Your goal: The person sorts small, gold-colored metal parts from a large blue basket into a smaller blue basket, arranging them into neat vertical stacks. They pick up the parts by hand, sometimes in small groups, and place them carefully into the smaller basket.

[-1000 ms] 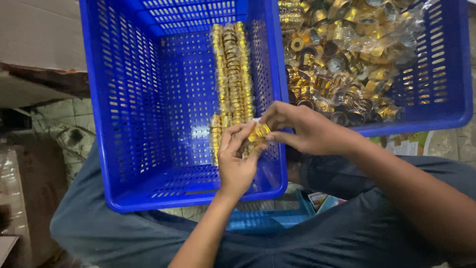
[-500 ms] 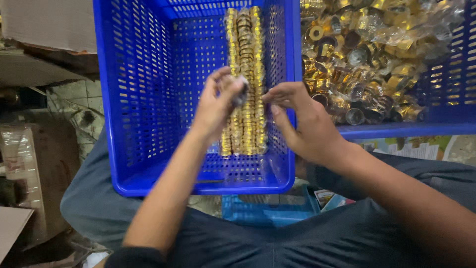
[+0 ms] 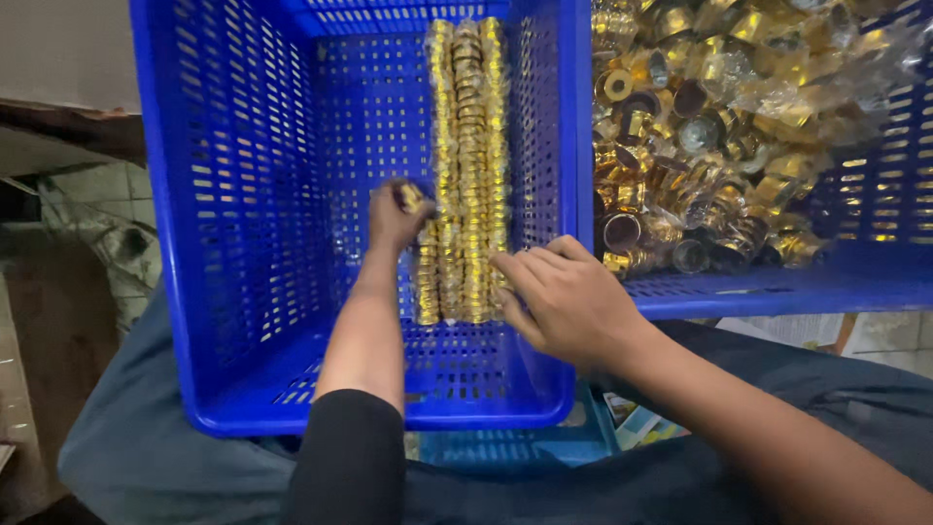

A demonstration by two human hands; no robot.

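While the left hand (image 3: 394, 216) pinches a gold cap (image 3: 412, 197) (grip tight), the right hand (image 3: 564, 303) rests spread.

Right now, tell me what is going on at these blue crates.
A person sits with a blue crate on their lap. Inside it, gold rings wrapped in clear film lie in neat rows. The left hand holds a small gold piece at the left edge of the rows, fingers closed on it. The right hand rests its fingertips on the near end of the rows. A second blue crate on the right holds a loose heap of gold pieces.
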